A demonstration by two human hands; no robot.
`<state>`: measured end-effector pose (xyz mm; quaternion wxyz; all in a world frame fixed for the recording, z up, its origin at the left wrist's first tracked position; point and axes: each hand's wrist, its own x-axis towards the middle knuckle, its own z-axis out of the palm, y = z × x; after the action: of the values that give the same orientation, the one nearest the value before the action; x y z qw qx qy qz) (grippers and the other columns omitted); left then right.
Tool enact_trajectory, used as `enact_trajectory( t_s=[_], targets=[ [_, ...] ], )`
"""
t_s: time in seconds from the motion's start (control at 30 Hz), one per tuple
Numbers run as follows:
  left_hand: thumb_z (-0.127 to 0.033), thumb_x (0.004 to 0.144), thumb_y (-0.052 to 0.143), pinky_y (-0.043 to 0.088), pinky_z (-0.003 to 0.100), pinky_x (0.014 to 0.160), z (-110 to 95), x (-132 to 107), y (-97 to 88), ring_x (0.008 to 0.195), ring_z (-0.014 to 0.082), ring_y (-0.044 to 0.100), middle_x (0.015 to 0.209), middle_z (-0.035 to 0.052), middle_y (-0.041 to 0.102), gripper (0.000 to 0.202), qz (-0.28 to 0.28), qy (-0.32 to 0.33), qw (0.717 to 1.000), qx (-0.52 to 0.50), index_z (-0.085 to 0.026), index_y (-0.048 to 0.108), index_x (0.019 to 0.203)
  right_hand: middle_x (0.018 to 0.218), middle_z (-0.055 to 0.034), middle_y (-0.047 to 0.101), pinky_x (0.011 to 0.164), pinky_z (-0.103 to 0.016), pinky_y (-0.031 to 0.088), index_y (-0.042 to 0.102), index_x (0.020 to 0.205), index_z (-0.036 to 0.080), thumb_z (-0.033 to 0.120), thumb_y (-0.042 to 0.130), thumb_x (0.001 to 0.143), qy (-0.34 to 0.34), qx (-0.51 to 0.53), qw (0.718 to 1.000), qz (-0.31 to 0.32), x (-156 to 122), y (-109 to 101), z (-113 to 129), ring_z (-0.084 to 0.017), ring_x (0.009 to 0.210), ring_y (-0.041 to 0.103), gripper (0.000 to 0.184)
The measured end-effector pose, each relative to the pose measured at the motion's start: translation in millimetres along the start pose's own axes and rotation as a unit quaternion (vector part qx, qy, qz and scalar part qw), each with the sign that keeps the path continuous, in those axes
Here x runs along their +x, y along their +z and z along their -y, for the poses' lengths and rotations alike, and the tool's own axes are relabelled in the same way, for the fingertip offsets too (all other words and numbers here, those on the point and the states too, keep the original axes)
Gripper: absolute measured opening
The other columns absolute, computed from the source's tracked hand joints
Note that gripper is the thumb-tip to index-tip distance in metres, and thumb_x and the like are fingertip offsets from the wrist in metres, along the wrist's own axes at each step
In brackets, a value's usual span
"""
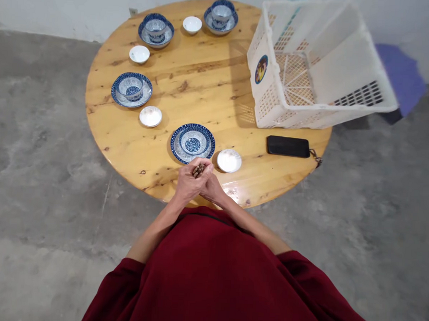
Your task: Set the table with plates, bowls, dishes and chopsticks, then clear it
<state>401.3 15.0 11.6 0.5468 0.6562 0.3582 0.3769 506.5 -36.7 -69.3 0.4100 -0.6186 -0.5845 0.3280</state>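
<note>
One round, knotty wooden table stands before you; over its near edge your left hand grips brown sticks, beside a blue-rimmed plate; your right hand adjoins, its grip hidden; concrete floor lies below, white wall beyond.

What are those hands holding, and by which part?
The left hand grips brown sticks near their visible ends; the right hand's hold is hidden.

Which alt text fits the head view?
Left hand grips a bundle of brown sticks, right hand against the left, over a round wooden table bearing four blue-patterned plates with bowls, four small white bowls, a white crate and a phone.
</note>
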Motion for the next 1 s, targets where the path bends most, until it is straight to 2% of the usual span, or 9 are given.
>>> enact_trajectory(
  t_s=[0.07,0.2,0.33,0.47,0.7,0.87,1.0],
  targets=[
    [-0.04,0.092,0.062,0.047,0.021,0.063,1.1,0.9,0.4,0.064,0.0105,0.057,0.07,-0.0012,0.062,0.023,0.009,0.009,1.0,-0.004,-0.018,0.068,0.086,0.1,-0.0085,0.068,0.087,-0.038,0.056,0.062,0.102,0.017,0.039,0.062,0.082,-0.008,0.001,1.0,-0.021,-9.9,-21.3,7.5,-0.023,0.093,0.065,0.03],
    [-0.041,0.094,0.059,0.044,0.022,0.06,-1.5,3.0,1.1,0.06,0.0097,0.052,0.068,-0.0013,0.061,0.026,0.023,0.021,1.0,0.0,-0.018,0.067,0.085,0.107,-0.0081,0.071,0.094,-0.037,0.056,0.065,0.112,0.018,0.032,0.054,0.09,0.001,-0.012,0.994,-0.105,-23.5,-63.3,36.7,-0.02,0.1,0.067,0.028],
    [-0.046,0.093,0.06,0.04,0.022,0.057,-3.3,5.7,2.1,0.057,0.0088,0.047,0.065,-0.002,0.059,0.031,0.024,0.012,1.0,-0.004,-0.018,0.065,0.081,0.109,-0.0071,0.072,0.097,-0.037,0.056,0.069,0.111,0.023,0.033,0.055,0.095,-0.033,-0.047,0.986,-0.155,-19.2,-89.5,76.8,-0.02,0.106,0.068,0.023],
    [-0.047,0.091,0.063,0.039,0.022,0.055,1.2,7.8,2.8,0.055,0.0088,0.046,0.064,-0.0024,0.056,0.03,0.037,0.004,0.999,-0.025,-0.019,0.064,0.08,0.115,-0.0067,0.072,0.102,-0.041,0.055,0.07,0.115,0.026,0.033,0.057,0.097,-0.097,-0.082,0.983,-0.132,-2.9,-96.3,102.4,-0.022,0.112,0.067,0.023],
    [-0.024,0.081,0.064,0.048,0.024,0.062,15.1,9.0,1.1,0.062,0.0128,0.059,0.069,-0.0006,0.066,0.007,0.039,0.025,0.999,-0.019,-0.018,0.068,0.082,0.118,-0.0056,0.071,0.105,-0.043,0.052,0.07,0.122,0.028,0.028,0.054,0.099,-0.184,-0.071,0.979,-0.041,18.5,-94.1,104.3,-0.021,0.115,0.065,0.028],
    [-0.021,0.081,0.061,0.049,0.023,0.058,16.1,11.9,-1.7,0.057,0.0128,0.059,0.062,-0.0007,0.065,0.009,0.068,0.023,0.997,-0.013,-0.018,0.068,0.077,0.11,-0.0052,0.073,0.103,-0.043,0.052,0.073,0.113,0.027,0.031,0.054,0.1,-0.182,-0.061,0.981,-0.005,24.0,-96.9,104.0,-0.02,0.11,0.066,0.023],
    [-0.024,0.083,0.059,0.049,0.022,0.058,13.0,14.8,-4.9,0.058,0.0114,0.06,0.067,-0.001,0.067,0.016,0.099,0.031,0.993,-0.052,-0.017,0.071,0.091,0.104,-0.0041,0.074,0.1,-0.039,0.053,0.075,0.105,0.026,0.03,0.055,0.099,-0.175,-0.045,0.984,0.001,27.2,-98.4,102.6,-0.019,0.106,0.067,0.02]
  ],
)
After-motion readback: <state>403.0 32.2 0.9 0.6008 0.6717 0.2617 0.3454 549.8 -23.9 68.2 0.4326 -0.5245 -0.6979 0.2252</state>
